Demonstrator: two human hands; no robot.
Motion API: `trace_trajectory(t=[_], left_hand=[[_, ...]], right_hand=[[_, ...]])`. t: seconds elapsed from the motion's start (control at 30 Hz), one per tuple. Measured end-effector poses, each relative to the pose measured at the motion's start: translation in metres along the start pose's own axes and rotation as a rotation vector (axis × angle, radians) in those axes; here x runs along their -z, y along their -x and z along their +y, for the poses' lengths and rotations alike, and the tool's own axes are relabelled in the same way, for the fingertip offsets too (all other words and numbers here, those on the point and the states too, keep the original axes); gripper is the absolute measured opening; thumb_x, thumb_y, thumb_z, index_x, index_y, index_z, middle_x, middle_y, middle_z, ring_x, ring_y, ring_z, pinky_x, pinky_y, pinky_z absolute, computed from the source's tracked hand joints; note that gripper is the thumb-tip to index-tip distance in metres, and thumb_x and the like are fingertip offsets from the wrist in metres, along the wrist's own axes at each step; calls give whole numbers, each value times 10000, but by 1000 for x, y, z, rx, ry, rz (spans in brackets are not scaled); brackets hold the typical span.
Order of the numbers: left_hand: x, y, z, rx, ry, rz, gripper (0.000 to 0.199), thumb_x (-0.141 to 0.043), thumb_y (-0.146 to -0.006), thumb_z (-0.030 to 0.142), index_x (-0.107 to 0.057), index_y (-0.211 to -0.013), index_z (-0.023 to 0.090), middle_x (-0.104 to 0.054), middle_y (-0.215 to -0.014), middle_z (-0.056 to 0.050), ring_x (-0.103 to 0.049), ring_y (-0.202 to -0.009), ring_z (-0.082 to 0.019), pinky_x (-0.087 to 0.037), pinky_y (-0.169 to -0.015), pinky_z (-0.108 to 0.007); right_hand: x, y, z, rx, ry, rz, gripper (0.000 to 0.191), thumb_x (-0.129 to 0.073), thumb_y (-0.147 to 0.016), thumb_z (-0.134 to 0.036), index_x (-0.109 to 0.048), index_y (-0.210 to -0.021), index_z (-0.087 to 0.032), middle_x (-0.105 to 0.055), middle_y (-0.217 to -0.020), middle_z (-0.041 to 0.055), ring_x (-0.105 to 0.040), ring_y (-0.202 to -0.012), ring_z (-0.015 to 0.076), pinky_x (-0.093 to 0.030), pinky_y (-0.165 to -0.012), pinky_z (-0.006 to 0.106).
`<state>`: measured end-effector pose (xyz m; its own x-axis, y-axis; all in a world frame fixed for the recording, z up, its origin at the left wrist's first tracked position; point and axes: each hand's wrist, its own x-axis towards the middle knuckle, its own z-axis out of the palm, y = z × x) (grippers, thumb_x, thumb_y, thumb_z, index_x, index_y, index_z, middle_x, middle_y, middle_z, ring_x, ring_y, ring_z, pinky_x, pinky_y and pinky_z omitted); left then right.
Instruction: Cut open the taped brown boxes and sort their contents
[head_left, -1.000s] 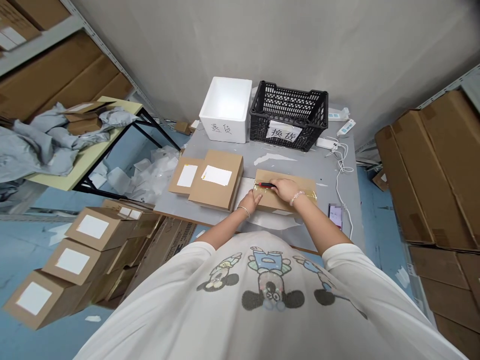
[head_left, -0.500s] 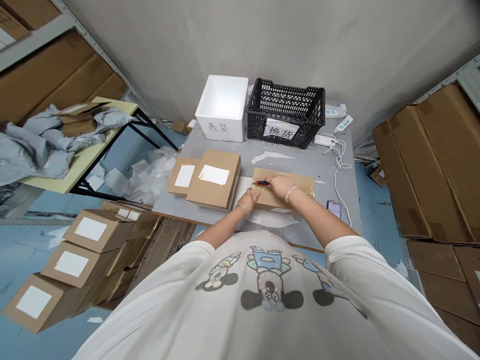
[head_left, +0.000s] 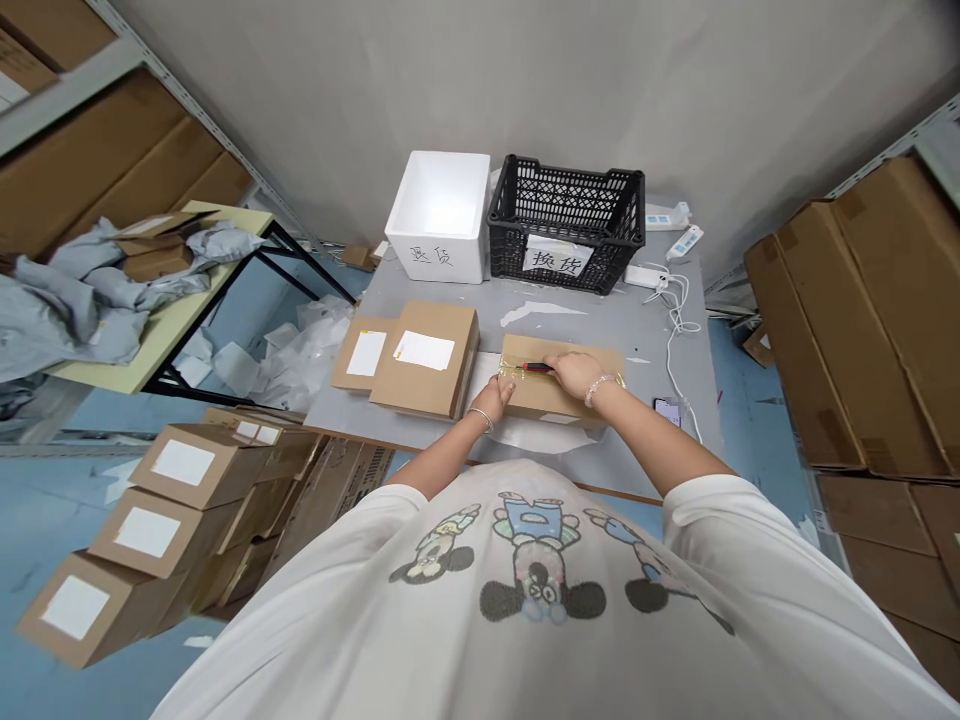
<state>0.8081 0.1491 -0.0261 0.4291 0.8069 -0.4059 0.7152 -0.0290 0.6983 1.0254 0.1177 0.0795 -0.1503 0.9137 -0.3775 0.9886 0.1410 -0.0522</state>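
Note:
A taped cardboard box (head_left: 559, 400) lies in front of me on the grey table. My right hand (head_left: 574, 375) is closed round a red and black utility knife (head_left: 535, 367), whose tip points left over the tape along the top of the box. At the box's left end, my left hand (head_left: 493, 396) grips its near corner, thumb on top and the other fingers partly hidden. Clear shiny tape (head_left: 508, 368) shows near the left edge, beside the knife tip. Whether the blade is in the tape I cannot tell.
Two labelled cardboard boxes (head_left: 426, 375) rest on the table to the left. A white foam box (head_left: 437, 245) and a black plastic crate (head_left: 566, 225) stand at the back. To the right are a phone (head_left: 667, 411) and white cables (head_left: 670, 350). Stacked cartons (head_left: 191, 470) sit lower left.
My right hand has moved to the right along the box top, taking the knife with it. The tape at the left end looks more lifted. My left hand stays at the corner.

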Motion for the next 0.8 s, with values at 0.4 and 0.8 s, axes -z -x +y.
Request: trace_trajectory(t=[0.4,0.8], left_hand=[[-1,0,2,21,-13,3,582,-359,-966,525,-378,-1393,130,-626,-1266,-187,-603,-1157,-300,-463,-925,-378],[-1,0,1,26,-23,17,576,-360,-968,529,-386,-1390,138,-625,-1264,-187,-606,-1154,-295,-464,-925,-386]], right_hand=[[4,-9,-26,28,-3,34,326,-386,-992,-326,-582,-1222,-203,-689,-1101,125,-640,-994,241,-440,-804,300],[18,-15,-37,66,64,1,301,-386,-973,-229,-603,-1170,-161,-696,-1076,175,-661,-981,253,-452,-825,329]])
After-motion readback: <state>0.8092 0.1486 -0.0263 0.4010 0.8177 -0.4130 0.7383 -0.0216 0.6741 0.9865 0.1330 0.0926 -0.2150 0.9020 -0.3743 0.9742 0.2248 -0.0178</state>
